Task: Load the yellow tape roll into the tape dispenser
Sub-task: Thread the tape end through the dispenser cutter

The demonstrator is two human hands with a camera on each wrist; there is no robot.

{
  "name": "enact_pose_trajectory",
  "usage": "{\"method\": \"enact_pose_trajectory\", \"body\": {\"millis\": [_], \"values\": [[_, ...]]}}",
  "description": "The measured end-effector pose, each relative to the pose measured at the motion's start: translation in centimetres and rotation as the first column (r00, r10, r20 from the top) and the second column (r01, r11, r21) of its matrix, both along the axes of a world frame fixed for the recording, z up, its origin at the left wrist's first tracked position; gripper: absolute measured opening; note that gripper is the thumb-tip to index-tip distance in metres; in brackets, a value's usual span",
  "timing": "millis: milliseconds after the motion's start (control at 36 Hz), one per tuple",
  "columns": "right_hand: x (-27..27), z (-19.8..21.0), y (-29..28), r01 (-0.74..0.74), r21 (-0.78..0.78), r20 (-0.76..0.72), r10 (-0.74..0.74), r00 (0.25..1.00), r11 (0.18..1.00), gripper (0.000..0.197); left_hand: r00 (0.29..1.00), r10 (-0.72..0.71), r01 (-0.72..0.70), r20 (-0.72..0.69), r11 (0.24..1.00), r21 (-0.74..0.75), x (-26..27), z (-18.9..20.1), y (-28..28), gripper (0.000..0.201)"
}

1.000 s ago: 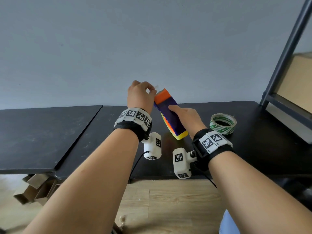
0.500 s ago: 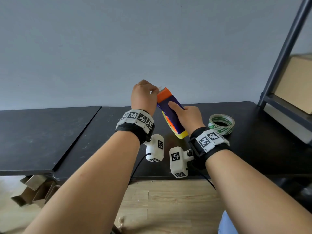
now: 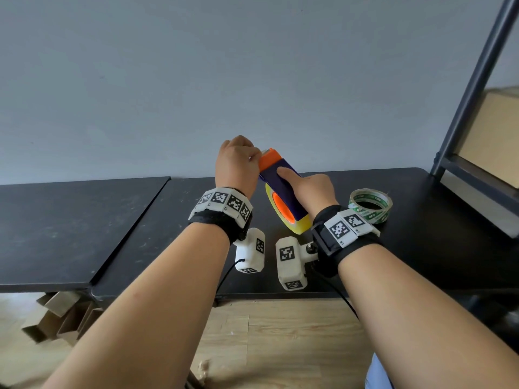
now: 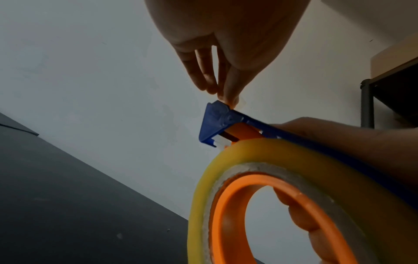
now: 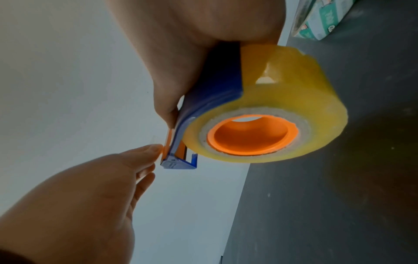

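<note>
The blue and orange tape dispenser (image 3: 283,183) is held tilted above the black table (image 3: 421,242), cutter end up. The yellow tape roll (image 3: 300,227) (image 4: 294,160) (image 5: 282,92) sits on its orange hub (image 5: 251,137). My right hand (image 3: 309,189) grips the dispenser body, thumb along the blue top. My left hand (image 3: 238,164) pinches the clear tape end at the cutter tip (image 4: 217,109), fingertips (image 4: 230,98) together there; the left hand (image 5: 140,160) also shows beside the tip in the right wrist view.
A green-printed clear tape roll (image 3: 370,204) lies on the table right of my right hand. A dark metal shelf frame (image 3: 471,88) with a cardboard box (image 3: 494,136) stands at the far right. A second black tabletop (image 3: 64,228) adjoins on the left; cardboard pieces (image 3: 59,313) lie beneath.
Both hands and the dispenser have shifted slightly; the dispenser now tilts so the orange hub shows. The left hand stays pinched at the cutter end.
</note>
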State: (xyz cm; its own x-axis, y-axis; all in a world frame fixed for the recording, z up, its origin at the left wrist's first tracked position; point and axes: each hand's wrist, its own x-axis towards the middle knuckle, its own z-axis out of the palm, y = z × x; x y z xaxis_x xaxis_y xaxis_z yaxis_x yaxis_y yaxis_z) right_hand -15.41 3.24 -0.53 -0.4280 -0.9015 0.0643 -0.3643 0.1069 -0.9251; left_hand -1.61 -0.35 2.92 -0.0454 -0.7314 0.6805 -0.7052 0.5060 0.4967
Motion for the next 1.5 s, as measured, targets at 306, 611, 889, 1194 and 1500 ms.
{"method": "enact_pose_trajectory", "body": {"millis": [306, 611, 889, 1194, 1500], "values": [[0.4, 0.2, -0.4, -0.034, -0.022, 0.024, 0.035, 0.999, 0.999, 0.051, 0.999, 0.04, -0.04, -0.037, 0.999, -0.006, 0.6, -0.5, -0.3, 0.023], [0.7, 0.6, -0.4, -0.107, -0.108, -0.116, 0.094, 0.989, 0.988, 0.059, 0.953, 0.147, -0.089, -0.265, 0.972, 0.218, 1.9, 1.5, -1.9, 0.023], [0.7, 0.1, -0.4, -0.03, -0.096, -0.071, 0.023, 0.997, 0.995, 0.06, 0.975, 0.028, 0.004, -0.22, 0.99, 0.143, 0.6, 1.0, -0.9, 0.021], [-1.1, -0.4, -0.7, 0.105, 0.055, 0.181, -0.113, 0.977, 0.993, 0.062, 0.992, -0.059, 0.049, -0.115, 0.995, -0.091, -1.1, 2.7, 0.7, 0.02], [-1.6, -0.3, -0.2, 0.055, 0.02, 0.047, -0.055, 0.997, 0.998, 0.058, 0.993, 0.071, -0.069, -0.097, 0.997, 0.024, 1.2, 1.5, -1.2, 0.021]]}}
